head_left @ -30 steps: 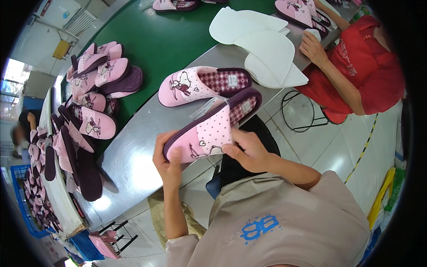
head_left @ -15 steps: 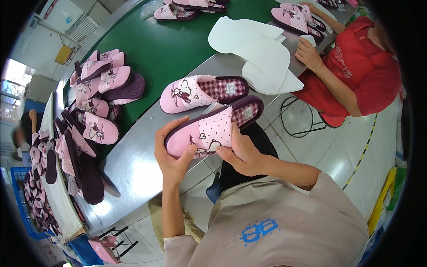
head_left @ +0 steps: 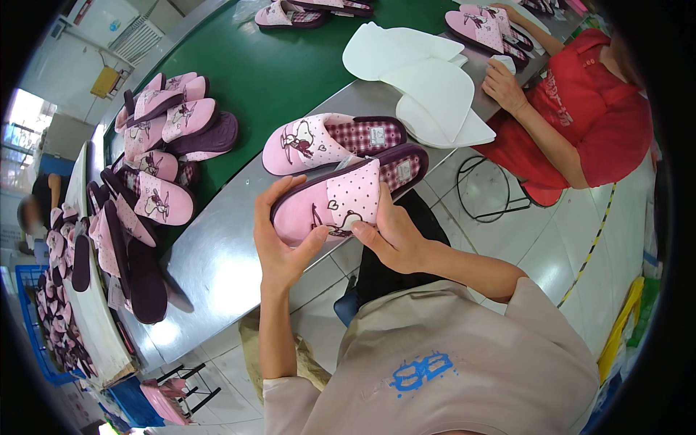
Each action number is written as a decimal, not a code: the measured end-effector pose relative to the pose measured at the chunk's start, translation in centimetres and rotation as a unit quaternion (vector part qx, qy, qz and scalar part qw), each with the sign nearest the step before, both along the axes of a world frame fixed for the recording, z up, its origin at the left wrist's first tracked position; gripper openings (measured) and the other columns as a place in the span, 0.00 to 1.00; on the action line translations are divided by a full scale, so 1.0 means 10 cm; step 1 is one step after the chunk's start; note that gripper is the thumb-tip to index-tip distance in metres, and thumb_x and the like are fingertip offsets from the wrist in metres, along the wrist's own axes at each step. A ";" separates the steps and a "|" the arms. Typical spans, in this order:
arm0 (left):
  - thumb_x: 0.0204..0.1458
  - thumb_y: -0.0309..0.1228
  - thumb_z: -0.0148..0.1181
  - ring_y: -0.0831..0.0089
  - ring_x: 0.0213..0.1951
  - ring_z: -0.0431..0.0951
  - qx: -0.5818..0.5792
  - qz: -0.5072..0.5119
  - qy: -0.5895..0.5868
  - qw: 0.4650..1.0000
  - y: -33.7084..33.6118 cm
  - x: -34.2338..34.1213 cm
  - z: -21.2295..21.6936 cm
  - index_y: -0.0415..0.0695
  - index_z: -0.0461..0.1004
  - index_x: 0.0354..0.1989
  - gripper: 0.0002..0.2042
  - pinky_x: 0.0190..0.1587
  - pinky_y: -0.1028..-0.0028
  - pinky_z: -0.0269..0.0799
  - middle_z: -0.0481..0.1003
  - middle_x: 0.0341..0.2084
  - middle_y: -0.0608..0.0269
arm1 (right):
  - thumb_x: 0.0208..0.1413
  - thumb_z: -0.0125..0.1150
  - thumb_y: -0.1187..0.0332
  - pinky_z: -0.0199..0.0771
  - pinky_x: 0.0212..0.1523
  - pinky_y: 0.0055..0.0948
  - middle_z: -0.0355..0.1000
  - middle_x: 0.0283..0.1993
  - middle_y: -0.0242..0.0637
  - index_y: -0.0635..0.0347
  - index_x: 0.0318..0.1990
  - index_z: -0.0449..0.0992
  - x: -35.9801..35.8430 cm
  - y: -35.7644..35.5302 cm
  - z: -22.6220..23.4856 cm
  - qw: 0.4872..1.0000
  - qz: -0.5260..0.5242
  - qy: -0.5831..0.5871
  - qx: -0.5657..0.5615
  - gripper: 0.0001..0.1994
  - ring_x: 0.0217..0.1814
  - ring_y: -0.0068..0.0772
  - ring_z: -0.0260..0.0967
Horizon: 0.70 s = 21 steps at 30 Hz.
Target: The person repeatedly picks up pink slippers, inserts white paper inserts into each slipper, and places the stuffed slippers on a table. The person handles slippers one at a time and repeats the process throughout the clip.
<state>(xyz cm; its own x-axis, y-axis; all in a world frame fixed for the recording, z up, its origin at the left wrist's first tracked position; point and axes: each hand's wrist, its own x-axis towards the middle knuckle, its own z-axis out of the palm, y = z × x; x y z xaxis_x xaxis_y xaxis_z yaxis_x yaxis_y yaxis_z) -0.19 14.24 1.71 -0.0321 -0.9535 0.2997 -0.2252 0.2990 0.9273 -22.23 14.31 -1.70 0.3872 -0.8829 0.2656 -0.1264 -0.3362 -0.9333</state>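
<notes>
A pair of pink slippers with dark purple edges and checked insoles is in front of me, at the near edge of the metal table. Both my hands grip the nearer slipper (head_left: 353,193), which has a dotted upper with a cartoon dog on it. My left hand (head_left: 281,243) wraps round its toe, thumb on the upper. My right hand (head_left: 397,235) holds its near side, thumb pressed on the printed dog. The other slipper (head_left: 304,145) lies just beyond, its toe to the left. A thin clear strip seems to join the two.
Piled slippers (head_left: 190,119) lie at the left on the green belt (head_left: 283,69) and metal edge (head_left: 217,268). White curved sheets (head_left: 435,94) sit beyond the pair. A co-worker in red (head_left: 587,109) handles slippers at the right. A blue crate (head_left: 29,304) stands far left.
The held slipper has shifted slightly upward in view along with the table. My grip on it looks the same, with the thumbs barely moved.
</notes>
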 end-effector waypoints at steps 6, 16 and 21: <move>0.55 0.31 0.72 0.65 0.56 0.79 0.008 0.036 -0.015 0.999 -0.05 0.01 0.08 0.38 0.68 0.66 0.30 0.62 0.66 0.73 0.79 0.55 0.50 | 0.71 0.55 0.57 0.79 0.49 0.45 0.78 0.50 0.57 0.74 0.70 0.51 0.02 0.03 0.07 0.998 0.030 -0.060 0.003 0.33 0.48 0.59 0.80; 0.62 0.27 0.59 0.55 0.50 0.80 -0.094 0.119 -0.245 0.958 -0.28 0.22 0.08 0.36 0.79 0.49 0.10 0.59 0.61 0.71 0.81 0.46 0.52 | 0.65 0.61 0.52 0.77 0.51 0.40 0.81 0.51 0.38 0.58 0.51 0.82 -0.93 -1.33 0.55 0.927 -0.172 0.296 -0.151 0.19 0.50 0.39 0.80; 0.61 0.39 0.57 0.51 0.52 0.77 -0.139 0.032 -0.280 0.949 -0.32 -0.02 -0.16 0.42 0.80 0.47 0.15 0.63 0.54 0.63 0.81 0.44 0.53 | 0.55 0.67 0.39 0.47 0.79 0.57 0.61 0.75 0.57 0.59 0.72 0.70 -1.33 -2.19 -0.24 0.801 -0.276 0.501 -0.179 0.43 0.81 0.58 0.53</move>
<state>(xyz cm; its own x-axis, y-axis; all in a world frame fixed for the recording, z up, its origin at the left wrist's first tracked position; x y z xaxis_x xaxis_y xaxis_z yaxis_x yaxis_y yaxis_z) -0.39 11.08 0.15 -0.2061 -0.8449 0.4936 -0.6853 0.4847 0.5435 -35.49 -7.55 -4.12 0.1406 -0.9299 0.3398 -0.9727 -0.1937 -0.1276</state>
